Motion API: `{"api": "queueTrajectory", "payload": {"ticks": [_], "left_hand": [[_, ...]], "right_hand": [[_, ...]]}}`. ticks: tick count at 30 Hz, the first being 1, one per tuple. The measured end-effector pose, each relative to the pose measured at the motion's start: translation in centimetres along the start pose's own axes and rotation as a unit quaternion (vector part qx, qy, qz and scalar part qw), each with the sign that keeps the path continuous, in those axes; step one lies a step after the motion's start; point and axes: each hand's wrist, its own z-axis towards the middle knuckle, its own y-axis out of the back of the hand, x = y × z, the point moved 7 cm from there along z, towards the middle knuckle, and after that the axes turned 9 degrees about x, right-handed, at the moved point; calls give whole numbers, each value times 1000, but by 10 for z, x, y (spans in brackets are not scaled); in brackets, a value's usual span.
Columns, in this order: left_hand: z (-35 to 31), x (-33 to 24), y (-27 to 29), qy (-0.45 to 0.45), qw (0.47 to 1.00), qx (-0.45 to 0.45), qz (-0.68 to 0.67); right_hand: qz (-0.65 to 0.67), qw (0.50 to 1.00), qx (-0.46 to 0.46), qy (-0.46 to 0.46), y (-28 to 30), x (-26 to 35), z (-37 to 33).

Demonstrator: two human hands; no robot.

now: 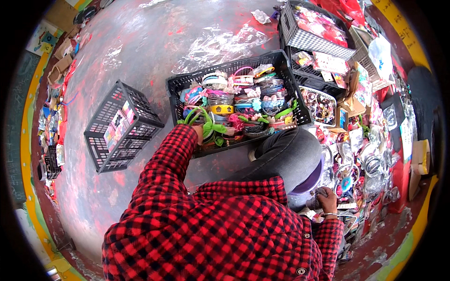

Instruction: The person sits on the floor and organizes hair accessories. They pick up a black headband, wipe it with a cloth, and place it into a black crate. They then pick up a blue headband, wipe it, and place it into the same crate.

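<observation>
A black plastic crate (pixel 171 89) in front of me is packed with rows of colourful headbands (pixel 220 99). At its near left corner my left hand (pixel 199 134) is closed at a green headband (pixel 213 127) with leafy bow ends; the sleeve and headband hide most of its fingers. My right hand (pixel 326 200) is low on the right beside the purple basin (pixel 310 180), above a heap of packaged accessories. Its fingers are curled in around something dark that I cannot make out.
An open black crate (pixel 124 126) with pink packets stands on its side at the left. On the right are stacked crates (pixel 318 40), a white basket (pixel 321 105) of small accessories and a spread of bagged goods (pixel 361 154). Clear plastic film (pixel 225 47) lies on the floor beyond.
</observation>
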Motion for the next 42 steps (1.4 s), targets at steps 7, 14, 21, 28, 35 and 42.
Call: {"api": "queueTrajectory", "payload": {"ticks": [7,14,21,28,35,42], "left_hand": [[-22,10,16,-110,989,-84,-48],[-36,12,3,-97,986,-117,-62],[-54,-17,8,-55,983,-173,-19],[-63,-31,18,-31,993,-111,6],[-55,-12,33,-22,995,-101,4],[-21,1,22,-91,995,-42,7]], "right_hand": [[9,1000,16,-14,-2,7,2],[6,1000,12,-14,-3,21,-3],[-2,1000,12,-12,-1,14,-7],[10,1000,1,7,-1,2,-4],[28,999,19,-13,-3,-3,1],[28,1000,4,12,-2,-3,1]]}}
